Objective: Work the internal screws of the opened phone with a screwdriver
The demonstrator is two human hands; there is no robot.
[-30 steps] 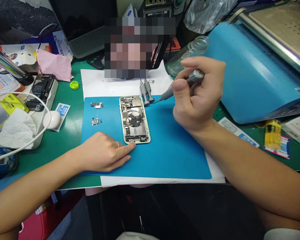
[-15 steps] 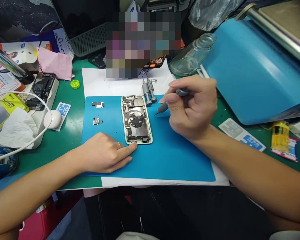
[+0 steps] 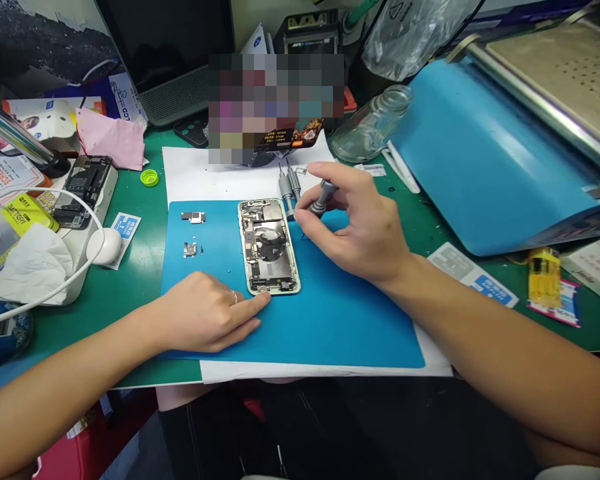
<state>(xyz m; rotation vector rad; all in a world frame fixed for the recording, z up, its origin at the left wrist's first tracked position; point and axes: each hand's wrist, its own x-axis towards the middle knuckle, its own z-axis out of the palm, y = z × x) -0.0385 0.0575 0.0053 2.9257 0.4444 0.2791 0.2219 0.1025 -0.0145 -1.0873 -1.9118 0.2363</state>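
An opened smartphone lies on the blue mat, its inner parts showing. My left hand rests on the mat with index and middle fingers stretched out, the index fingertip at the phone's bottom edge. Right of the phone, my right hand grips a small grey screwdriver by thumb and fingers, above the mat. Two more grey screwdrivers lie past the phone's upper right corner. Left of the phone are a small metal plate, a bracket and some tiny bits.
A glass jar and a rolled blue sheet stand at back right. On the left, a white cable loops beside another opened phone. A green cap and yellow lighter lie on the table.
My right hand has shifted left and turned the screwdriver, so its tip no longer points plainly down-left at the mat. My left hand stays at the phone's bottom edge. The view tilts slightly.
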